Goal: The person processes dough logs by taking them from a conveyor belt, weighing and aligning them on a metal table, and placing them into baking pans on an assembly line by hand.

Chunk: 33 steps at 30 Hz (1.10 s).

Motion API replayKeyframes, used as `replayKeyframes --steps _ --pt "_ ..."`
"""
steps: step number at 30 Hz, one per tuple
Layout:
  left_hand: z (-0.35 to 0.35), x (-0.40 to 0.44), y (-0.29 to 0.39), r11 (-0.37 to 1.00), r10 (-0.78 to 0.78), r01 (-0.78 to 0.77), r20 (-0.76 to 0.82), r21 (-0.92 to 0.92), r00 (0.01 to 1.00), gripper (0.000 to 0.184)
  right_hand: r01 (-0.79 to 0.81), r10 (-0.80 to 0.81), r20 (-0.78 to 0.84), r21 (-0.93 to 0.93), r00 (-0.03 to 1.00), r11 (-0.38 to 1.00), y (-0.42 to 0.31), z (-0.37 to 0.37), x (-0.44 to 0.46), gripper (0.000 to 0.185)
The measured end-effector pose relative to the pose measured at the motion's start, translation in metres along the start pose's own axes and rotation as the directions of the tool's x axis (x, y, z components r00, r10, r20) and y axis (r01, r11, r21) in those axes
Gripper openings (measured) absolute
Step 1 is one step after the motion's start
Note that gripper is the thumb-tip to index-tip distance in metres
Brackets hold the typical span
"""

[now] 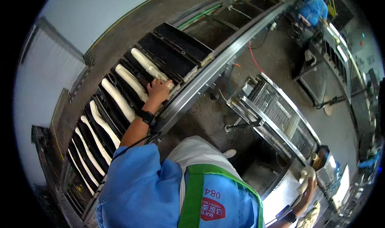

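My left hand (159,90) lies over the near end of a long dough strip (145,63) in a black baking tin, its fingers spread and touching the dough. Beside it, more pale dough strips (119,97) lie lengthwise in a row of black tins. Far off at the lower right, my right hand (309,188) is closed around a pale piece of dough (307,174) above a shiny metal worktop (280,190). Its fingers are partly hidden. More dough (309,216) sits near my right wrist.
The tins rest on a metal-railed conveyor (200,87); two black tins (182,43) there hold no dough. A slatted roller machine (282,113) stands between conveyor and worktop. A co-worker in blue (313,7) is at the far top right. A red cable (253,55) hangs by the rail.
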<state>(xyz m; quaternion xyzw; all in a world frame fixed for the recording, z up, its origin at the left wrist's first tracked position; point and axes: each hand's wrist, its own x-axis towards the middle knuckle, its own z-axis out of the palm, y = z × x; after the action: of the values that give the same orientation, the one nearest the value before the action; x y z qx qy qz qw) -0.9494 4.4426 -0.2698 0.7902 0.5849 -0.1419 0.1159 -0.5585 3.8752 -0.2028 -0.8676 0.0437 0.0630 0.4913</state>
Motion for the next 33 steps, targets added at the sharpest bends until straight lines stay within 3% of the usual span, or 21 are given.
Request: replayKeyframes --steps 5,8,10,13,14,16,17,18,19,20,21,22,23,25,26,28,29,31,32,33 --pt "0.025 -0.026 -0.011 0.988 0.081 -0.11 -0.237 -0.112 0.968 0.041 0.228 -0.283 0.24 0.235 0.929 0.945 -0.165 0.059 -0.052 0.05" --pt "0.028 -0.03 -0.015 0.976 0.051 -0.102 -0.25 -0.195 0.967 0.038 0.25 -0.334 0.4 0.247 0.854 0.936 -0.236 0.097 -0.084 0.052" --pt "0.031 -0.029 -0.021 0.969 0.04 -0.103 -0.268 -0.225 0.963 0.035 0.374 -0.485 0.291 0.362 0.825 0.854 -0.265 0.138 -0.102 0.051" --pt "0.036 -0.032 -0.035 0.961 0.038 -0.113 -0.284 -0.251 0.958 0.035 0.328 -0.52 0.443 0.44 0.73 0.836 -0.316 0.208 -0.118 0.05" --pt "0.041 -0.032 -0.039 0.952 0.035 -0.131 -0.329 -0.275 0.944 0.033 0.289 -0.559 0.541 0.505 0.628 0.813 -0.329 0.237 -0.137 0.05" --pt "0.043 -0.033 -0.042 0.961 0.016 -0.106 -0.328 -0.256 0.945 0.033 0.316 -0.634 0.71 0.552 0.306 0.771 -0.345 0.301 -0.164 0.049" --pt "0.043 -0.034 -0.041 0.968 0.012 -0.09 -0.317 -0.234 0.948 0.032 0.468 -0.679 0.707 0.54 0.199 0.699 -0.344 0.332 -0.179 0.046" --pt "0.043 -0.036 -0.039 0.968 -0.007 -0.072 -0.313 -0.241 0.95 0.032 0.455 -0.582 0.807 0.482 0.104 0.749 -0.339 0.366 -0.187 0.048" --pt "0.041 -0.037 -0.037 0.962 -0.039 -0.061 -0.358 -0.265 0.933 0.033 0.652 -0.612 0.787 0.426 0.074 0.627 -0.318 0.415 -0.189 0.057" --pt "0.04 -0.035 -0.032 0.955 -0.073 -0.053 -0.406 -0.291 0.911 0.034 0.891 -0.715 0.698 0.346 -0.036 0.293 -0.296 0.46 -0.197 0.067" --pt "0.04 -0.032 -0.029 0.953 -0.084 -0.046 -0.408 -0.3 0.909 0.034 0.959 -0.614 0.785 0.23 -0.081 0.168 -0.272 0.506 -0.203 0.066" --pt "0.04 -0.028 -0.027 0.939 -0.14 -0.019 -0.434 -0.343 0.89 0.034 0.899 -0.512 0.845 0.337 -0.157 0.28 -0.249 0.545 -0.2 0.071" --pt "0.04 -0.025 -0.025 0.923 -0.195 0.006 -0.453 -0.385 0.87 0.035 0.837 -0.531 0.802 0.471 -0.274 0.278 -0.225 0.577 -0.191 0.067" --pt "0.036 -0.023 -0.022 0.919 -0.228 0.032 -0.464 -0.392 0.856 0.034 0.876 -0.517 0.845 0.347 -0.138 0.334 -0.213 0.595 -0.186 0.061" --pt "0.031 -0.022 -0.019 0.924 -0.247 0.062 -0.465 -0.378 0.85 0.034 0.876 -0.513 0.845 0.355 -0.151 0.327 -0.216 0.599 -0.181 0.061" --pt "0.027 -0.016 -0.013 0.933 -0.257 0.069 -0.518 -0.354 0.816 0.034 0.879 -0.436 0.884 0.335 -0.169 0.338 -0.222 0.601 -0.168 0.038" --pt "0.022 -0.01 -0.01 0.931 -0.267 0.079 -0.514 -0.357 0.815 0.034 0.878 -0.431 0.884 0.342 -0.179 0.336 -0.221 0.607 -0.16 0.038" --pt "0.003 0.003 -0.004 0.951 -0.153 -0.012 -0.502 -0.309 0.851 0.032 0.786 -0.349 0.902 0.402 -0.253 0.469 -0.219 0.624 -0.151 0.042" --pt "-0.01 0.006 0.001 0.96 -0.142 0.003 -0.474 -0.281 0.869 0.031 0.732 -0.27 0.944 0.32 -0.191 0.601 -0.223 0.618 -0.151 0.035" --pt "-0.019 0.01 0.003 0.959 -0.154 0.016 -0.473 -0.282 0.868 0.031 0.729 -0.267 0.942 0.328 -0.204 0.6 -0.226 0.615 -0.15 0.035"
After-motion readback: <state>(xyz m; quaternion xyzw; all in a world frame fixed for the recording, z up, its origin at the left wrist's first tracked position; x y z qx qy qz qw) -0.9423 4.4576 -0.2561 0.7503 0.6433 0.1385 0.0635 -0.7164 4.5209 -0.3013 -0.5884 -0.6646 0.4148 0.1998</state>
